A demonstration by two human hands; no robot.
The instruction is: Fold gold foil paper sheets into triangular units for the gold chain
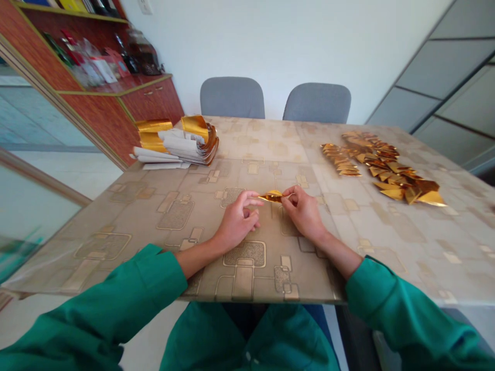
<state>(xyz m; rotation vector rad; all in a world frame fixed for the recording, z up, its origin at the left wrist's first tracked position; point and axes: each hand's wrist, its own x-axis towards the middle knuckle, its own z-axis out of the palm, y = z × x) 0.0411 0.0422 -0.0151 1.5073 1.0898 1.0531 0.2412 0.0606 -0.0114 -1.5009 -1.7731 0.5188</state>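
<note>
A small folded piece of gold foil paper [274,196] is just above the middle of the table, its shiny side showing. My right hand [303,210] pinches its right end between thumb and fingertips. On the other side, my left hand [240,216] has its fingers stretched out and apart, with the fingertips at the paper's left tip. The left thumb is apart from the paper, lower down. Whether the left fingertips press on the tip is too small to tell.
A stack of gold paper sheets with pale backs [181,147] lies at the table's far left. Many folded gold pieces [398,172] are heaped in rows at the right. Two grey chairs [232,98] stand behind the patterned tablecloth [174,214]. A wooden cabinet [150,98] is at the left.
</note>
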